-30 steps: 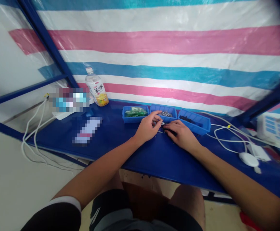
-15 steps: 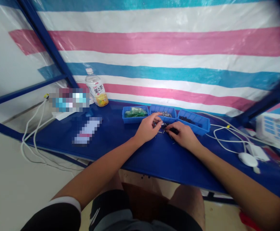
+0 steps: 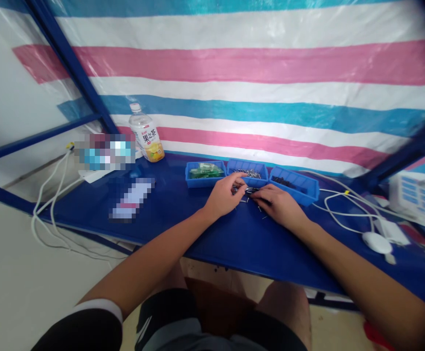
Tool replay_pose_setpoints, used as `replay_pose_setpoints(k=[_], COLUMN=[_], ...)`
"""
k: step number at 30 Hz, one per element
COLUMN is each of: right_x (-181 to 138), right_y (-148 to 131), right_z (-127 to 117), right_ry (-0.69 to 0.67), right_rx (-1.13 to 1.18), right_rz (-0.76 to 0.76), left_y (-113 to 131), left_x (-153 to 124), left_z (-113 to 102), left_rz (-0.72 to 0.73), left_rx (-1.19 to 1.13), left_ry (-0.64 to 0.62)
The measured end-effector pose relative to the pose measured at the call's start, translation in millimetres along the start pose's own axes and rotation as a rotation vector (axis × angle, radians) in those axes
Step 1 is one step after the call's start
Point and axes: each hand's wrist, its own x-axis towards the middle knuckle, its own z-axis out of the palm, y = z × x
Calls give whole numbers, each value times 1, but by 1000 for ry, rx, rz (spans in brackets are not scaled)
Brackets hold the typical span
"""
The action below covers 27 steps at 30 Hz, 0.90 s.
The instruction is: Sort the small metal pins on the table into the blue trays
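Observation:
My left hand is curled at the front of the middle bin, its thumb close to the fingertips. My right hand faces it, fingers bent and pressed together; what either hand pinches is too small to make out. Between them a little heap of thin metal pins lies on the blue table, with a few loose ones nearer me. Behind the hands stand three blue bins: the left bin holds green pieces, the middle bin silvery metal parts, the right bin small black parts.
A drink bottle stands at the back left, near a blurred-out flat item. White cables and a white round plug lie on the right, beside a white box with blue panels. Blue frame posts flank the table.
My right hand has turned slightly, with its fingers drawn lower over the pins; the dark thing beneath its fingers shows less now. The left hand has hardly moved.

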Motion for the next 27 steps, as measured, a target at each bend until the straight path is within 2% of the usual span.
replay_pose_setpoints(k=[10,18,23,27], right_x=[7,9,9,10], right_y=[-6,-14,-16,-19], right_z=[0,-5,-8,-9], right_ry=[-6,163,172,239], right_rx=[-142,-64,-82,-90], right_rz=[-66,-16,-5,22], left_y=[2,-1,-1,0], left_x=[-1,-1,-1,0], left_z=[1,1,1,1], left_rz=[1,15,16,10], left_rx=[6,14,19,43], left_ry=[-11,-5,-10,-14])
